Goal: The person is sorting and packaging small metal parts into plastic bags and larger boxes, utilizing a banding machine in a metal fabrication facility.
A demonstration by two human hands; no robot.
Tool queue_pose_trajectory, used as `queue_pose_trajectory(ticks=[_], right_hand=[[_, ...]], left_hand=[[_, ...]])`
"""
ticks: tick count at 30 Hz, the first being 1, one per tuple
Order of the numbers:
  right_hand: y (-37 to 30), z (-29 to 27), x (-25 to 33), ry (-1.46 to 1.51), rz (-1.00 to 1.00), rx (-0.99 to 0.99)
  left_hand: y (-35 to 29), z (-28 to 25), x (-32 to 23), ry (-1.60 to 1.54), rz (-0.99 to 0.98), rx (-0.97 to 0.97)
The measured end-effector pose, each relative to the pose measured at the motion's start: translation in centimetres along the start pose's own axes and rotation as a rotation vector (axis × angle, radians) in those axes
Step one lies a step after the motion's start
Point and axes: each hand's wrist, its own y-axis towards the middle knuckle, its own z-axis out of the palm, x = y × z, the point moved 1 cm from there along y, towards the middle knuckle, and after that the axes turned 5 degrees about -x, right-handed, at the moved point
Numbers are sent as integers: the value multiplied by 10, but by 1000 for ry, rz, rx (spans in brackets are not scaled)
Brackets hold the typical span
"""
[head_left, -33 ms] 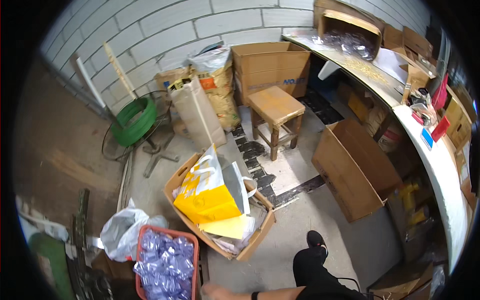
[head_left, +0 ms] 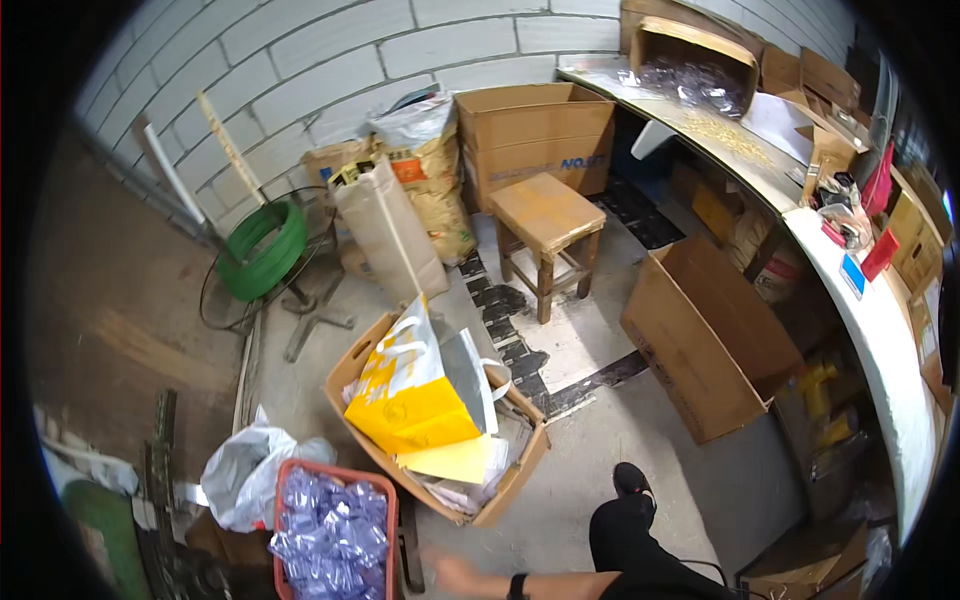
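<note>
My left hand [head_left: 452, 572] is at the lower edge, its forearm reaching leftward from the lower right with a black band at the wrist. Motion smears its fingers, so I cannot make out whether it holds anything. Just left of it stands a red plastic basket [head_left: 393, 520] heaped with clear, purplish plastic pieces [head_left: 330, 535]. Beyond the hand sits an open cardboard box [head_left: 515, 480] containing a yellow and white bag [head_left: 410, 405], a yellow sheet [head_left: 447, 458] and papers. My right hand is out of view.
A crumpled whitish plastic bag [head_left: 245, 480] lies beside the basket. Ahead are a wooden stool [head_left: 547, 213], full sacks [head_left: 435, 170] and a green coil [head_left: 265, 250] on a stand. An open carton [head_left: 690, 360] stands at right, below a long curved worktop [head_left: 850, 285]. My leg [head_left: 620, 535] extends forward.
My left hand and wristband have shifted slightly right and up in the picture, a little farther from the basket. The whole view has tilted slightly.
</note>
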Motion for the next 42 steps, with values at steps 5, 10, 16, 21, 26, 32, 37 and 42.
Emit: queue_pose_trajectory(ticks=[5,10,16,21,26,32,37,42], right_hand=[[155,-179,-54,-200,126,-686],[251,-192,-58,278,298,-438],[194,-166,58,-90,-88,-450],[68,-206,117,-286,-442,-235],[-22,-337,136,-305,-569,89],[-144,-478,210,-788,-568,475],[-246,-500,204,-855,-572,423],[-349,-489,224,-926,-444,190]], left_hand=[[22,39,-57,147,50,124],[26,73,-29,265,-68,64],[42,99,-49,712,-74,-34],[-17,142,-111,1125,129,-60],[-64,284,-237,756,271,115],[-46,343,-245,976,241,321],[-12,408,-296,737,283,306],[-18,496,-332,560,-128,367]])
